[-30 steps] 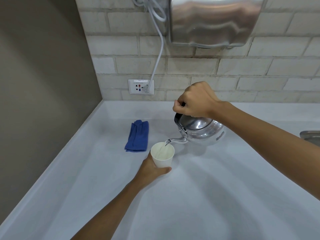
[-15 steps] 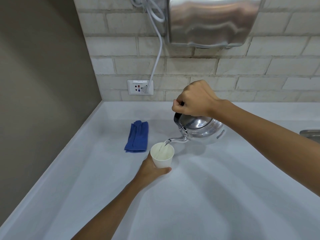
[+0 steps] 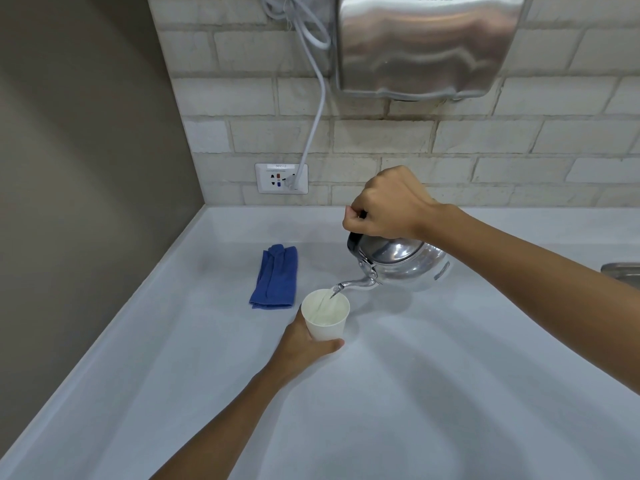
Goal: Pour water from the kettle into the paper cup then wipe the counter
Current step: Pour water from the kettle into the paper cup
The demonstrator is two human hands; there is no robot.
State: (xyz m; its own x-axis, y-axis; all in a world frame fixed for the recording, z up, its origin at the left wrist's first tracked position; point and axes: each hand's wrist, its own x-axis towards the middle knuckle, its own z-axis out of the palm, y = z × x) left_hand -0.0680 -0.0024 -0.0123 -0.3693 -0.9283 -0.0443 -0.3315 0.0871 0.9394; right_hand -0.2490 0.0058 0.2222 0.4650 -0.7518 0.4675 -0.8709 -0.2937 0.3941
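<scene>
Head view, right hand [image 3: 386,204]: closed in a fist around the dark top handle of the kettle [image 3: 403,263]; kettle held clear of the tabletop [image 3: 433,393], tipped toward the left.
Head view, spout [image 3: 353,284]: long axis running right to left, tip just above the far-right part of the rim; thin stream falling into the cup.
Head view, left hand [image 3: 304,344]: wrapped around the lower near side of the paper cup [image 3: 325,315], fingers curled closed on its wall; cup upright, whether standing on the tabletop or lifted slightly cannot be told.
Head view, cup contents: partly filled, exact level hard to read against the white wall.
Head view, key relation: spout tip over the cup mouth, close to its edge rather than centred; probable spill side, the right rim.
Head view, blue cloth [image 3: 275,277]: folded, long axis running near to far, lying just beyond and left of the cup; nearer the left hand than the right.
Head view, edges: raised lip of the tabletop along the grey side wall [image 3: 86,168] at left, brick wall [image 3: 450,143] behind, metal edge [image 3: 621,270] at far right.
Head view, open room: broad bare surface near and right of the cup, ample for setting down the kettle and for wiping.
Judged stage: pouring under way; wiping not yet begun.
</scene>
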